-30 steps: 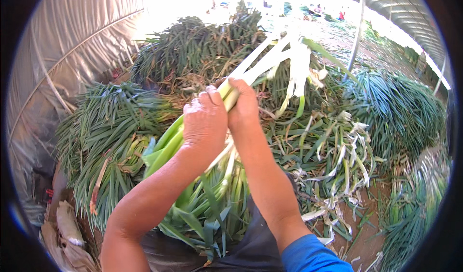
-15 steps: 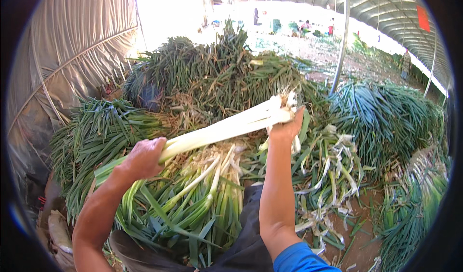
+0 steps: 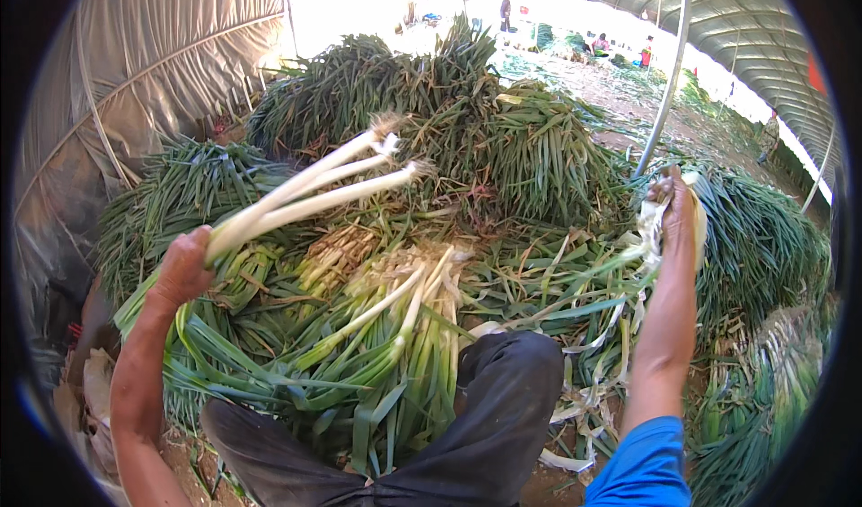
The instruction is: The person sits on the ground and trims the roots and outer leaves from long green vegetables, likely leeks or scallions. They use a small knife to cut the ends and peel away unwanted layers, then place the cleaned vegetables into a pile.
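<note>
Leeks (image 3: 287,191) jut from the left hand (image 3: 186,264), closed round their greener part, presumably so the rooted ends are free. A leek pile (image 3: 398,341) lies by the knees (image 3: 512,377), likely for reach. The right hand (image 3: 680,212) clutches pale peelings (image 3: 648,227) near scraps (image 3: 614,318), apparently apart from the leeks.

We count two hands' grips: one left grip (image 3: 186,264), one right grip (image 3: 680,220). Leeks (image 3: 341,197) in the left: three, by white stalk. Peelings (image 3: 652,229) in the right: some, overlapping; we could not get a number. Heaps (image 3: 386,94) around us: at least four, namely one at back, one left, one right, one lower right. Trouser legs (image 3: 507,404): two. Blue sleeves (image 3: 642,467): one. Poles (image 3: 677,53): at least two. Distant people (image 3: 505,13): at least three, too small for our firm tally.
</note>
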Available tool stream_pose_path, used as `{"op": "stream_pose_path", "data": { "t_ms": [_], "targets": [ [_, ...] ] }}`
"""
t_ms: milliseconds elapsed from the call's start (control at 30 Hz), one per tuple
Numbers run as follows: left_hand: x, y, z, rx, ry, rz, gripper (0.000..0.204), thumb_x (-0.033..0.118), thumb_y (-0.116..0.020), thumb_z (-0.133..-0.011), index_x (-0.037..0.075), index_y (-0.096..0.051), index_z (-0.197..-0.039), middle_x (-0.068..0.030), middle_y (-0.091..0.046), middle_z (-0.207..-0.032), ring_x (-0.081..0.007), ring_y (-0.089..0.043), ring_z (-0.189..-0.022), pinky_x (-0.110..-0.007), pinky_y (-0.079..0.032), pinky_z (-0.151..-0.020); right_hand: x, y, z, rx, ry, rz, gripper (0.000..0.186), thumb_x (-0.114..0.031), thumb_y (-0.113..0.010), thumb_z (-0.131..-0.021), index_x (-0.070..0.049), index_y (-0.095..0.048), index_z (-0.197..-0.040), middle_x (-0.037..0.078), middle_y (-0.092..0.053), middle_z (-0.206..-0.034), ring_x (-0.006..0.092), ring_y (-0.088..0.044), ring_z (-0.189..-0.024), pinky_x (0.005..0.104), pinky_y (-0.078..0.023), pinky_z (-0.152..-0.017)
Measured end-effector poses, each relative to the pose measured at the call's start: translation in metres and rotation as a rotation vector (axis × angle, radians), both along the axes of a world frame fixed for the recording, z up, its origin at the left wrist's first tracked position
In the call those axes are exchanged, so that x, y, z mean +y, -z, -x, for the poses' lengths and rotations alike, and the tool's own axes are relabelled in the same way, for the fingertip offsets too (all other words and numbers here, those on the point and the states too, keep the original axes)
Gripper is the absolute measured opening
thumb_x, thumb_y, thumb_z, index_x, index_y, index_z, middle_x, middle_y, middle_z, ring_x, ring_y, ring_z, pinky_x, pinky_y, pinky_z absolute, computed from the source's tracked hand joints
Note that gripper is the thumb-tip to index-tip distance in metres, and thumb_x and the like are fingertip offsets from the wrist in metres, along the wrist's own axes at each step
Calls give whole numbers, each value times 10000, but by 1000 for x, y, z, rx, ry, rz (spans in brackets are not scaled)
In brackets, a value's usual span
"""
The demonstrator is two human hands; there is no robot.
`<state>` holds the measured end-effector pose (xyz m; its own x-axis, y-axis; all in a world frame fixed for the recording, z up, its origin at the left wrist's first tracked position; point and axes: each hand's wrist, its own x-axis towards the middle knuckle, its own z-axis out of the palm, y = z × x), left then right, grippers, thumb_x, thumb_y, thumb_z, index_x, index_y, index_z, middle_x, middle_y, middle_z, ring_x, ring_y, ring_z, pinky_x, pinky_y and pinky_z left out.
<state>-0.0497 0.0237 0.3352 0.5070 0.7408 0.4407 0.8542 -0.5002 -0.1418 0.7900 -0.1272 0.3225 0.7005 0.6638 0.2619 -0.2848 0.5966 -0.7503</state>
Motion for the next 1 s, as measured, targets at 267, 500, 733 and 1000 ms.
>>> {"op": "stream_pose_path", "data": {
  "t_ms": [267, 500, 733, 1000],
  "targets": [
    [36, 61, -45, -98, 111, -28, 619, -9, -725, -660, -41, -530, -1247, -248, -642, -1031, -465, -599, -980, -523, -473, -852, -8, 91, 89, -1456, -279, 1685, 813, -672, -770, -736, 12, -727, -1172, 209, -701, -1231, 329, -646, -1206, 430, -500, -1044],
    [-11, 29, -140, 37, 494, 2, 653, 15, -787, -596, 8, -529, -1196, -199, -659, -1056, -405, -633, -1006, -518, -465, -947, -16, -29, 330, -1642, 35, 269, 675, -347, -854, -796, 3, -632, -1329, 204, -659, -1285, 356, -639, -1189, 418, -504, -1034],
    [-41, -5, -220, 15, 866, -143, 372, 62, -687, -712, 40, -582, -1068, -127, -644, -982, -345, -636, -928, -472, -493, -876, -10, -11, 330, -1427, -1017, 681, 703, -214, -826, -709, 7, -543, -1313, 166, -697, -1024, 248, -682, -952, 404, -546, -840],
    [-5, -11, -195, -573, 381, -494, 615, -44, -777, -738, 42, -591, -1318, -208, -511, -1425, -385, -521, -1323, -476, -428, -1110, -8, -36, 406, -741, -767, 578, 459, -71, -696, -718, 73, -596, -1141, 85, -646, -802, 144, -616, -575, 311, -504, -492]
  ]
}}
